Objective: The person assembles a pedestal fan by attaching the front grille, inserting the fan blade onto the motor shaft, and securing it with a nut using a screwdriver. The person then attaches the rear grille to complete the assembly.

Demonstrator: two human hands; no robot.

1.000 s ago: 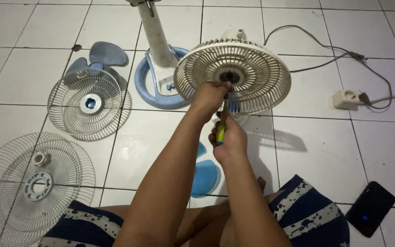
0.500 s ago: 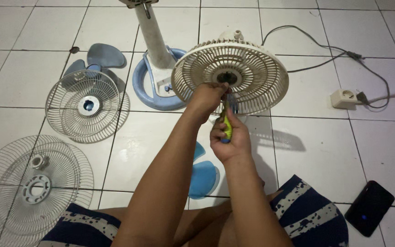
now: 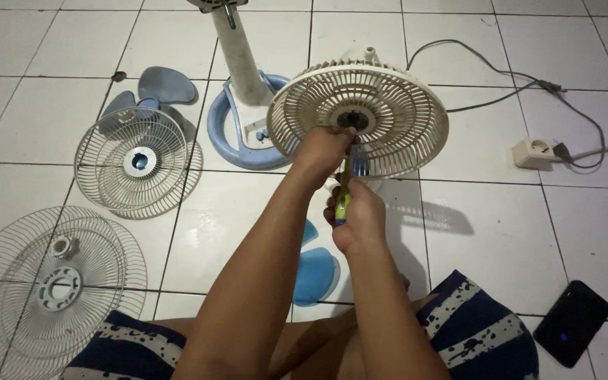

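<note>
A cream plastic fan guard (image 3: 388, 112) stands tilted on the tiled floor in front of me, its dark hub facing me. My left hand (image 3: 324, 151) grips the guard just below the hub. My right hand (image 3: 353, 217) is closed around a screwdriver with a yellow-green handle (image 3: 342, 204), whose shaft points up toward the hub. A blue fan blade (image 3: 314, 271) lies on the floor under my forearms.
A white fan stand on a blue round base (image 3: 237, 130) is behind the guard. Two wire grilles (image 3: 135, 163) (image 3: 51, 281) lie at left, with a grey-blue blade (image 3: 163, 84). A cord leads to a socket block (image 3: 533, 151). A dark phone (image 3: 571, 322) lies at right.
My right hand has turned slightly on the screwdriver handle and shifted a little down and back. The left hand stays on the guard.
</note>
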